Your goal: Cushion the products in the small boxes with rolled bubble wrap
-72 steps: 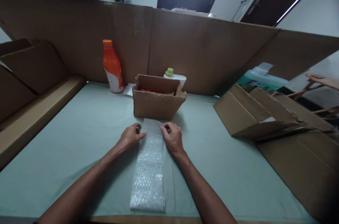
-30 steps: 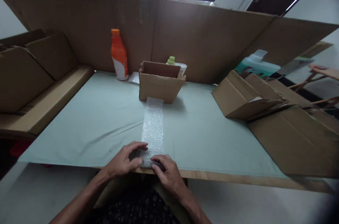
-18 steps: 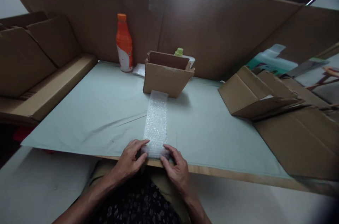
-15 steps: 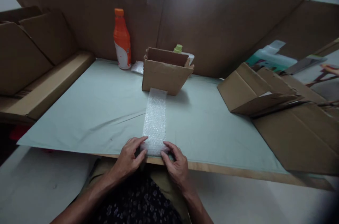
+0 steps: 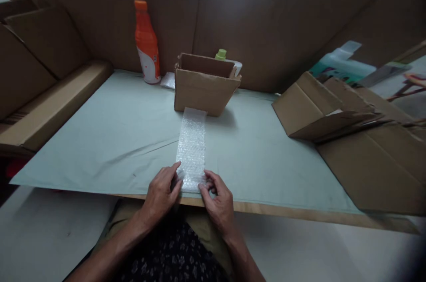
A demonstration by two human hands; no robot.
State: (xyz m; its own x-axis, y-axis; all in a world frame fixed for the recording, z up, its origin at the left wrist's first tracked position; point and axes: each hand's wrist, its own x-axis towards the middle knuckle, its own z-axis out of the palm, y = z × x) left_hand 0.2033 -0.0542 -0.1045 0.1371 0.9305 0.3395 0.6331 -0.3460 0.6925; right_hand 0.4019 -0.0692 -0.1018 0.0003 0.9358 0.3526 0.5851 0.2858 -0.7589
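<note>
Bubble wrap strip (image 5: 191, 146) lengthwise toward box (image 5: 203, 84), seemingly flat.

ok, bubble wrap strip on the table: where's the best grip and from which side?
Probably the near end of the bubble wrap strip, at its two corners by the table edge. It lies flat and thin, with its far end against the small open box. Come from the near side; the left hand and right hand already touch those corners.
</note>
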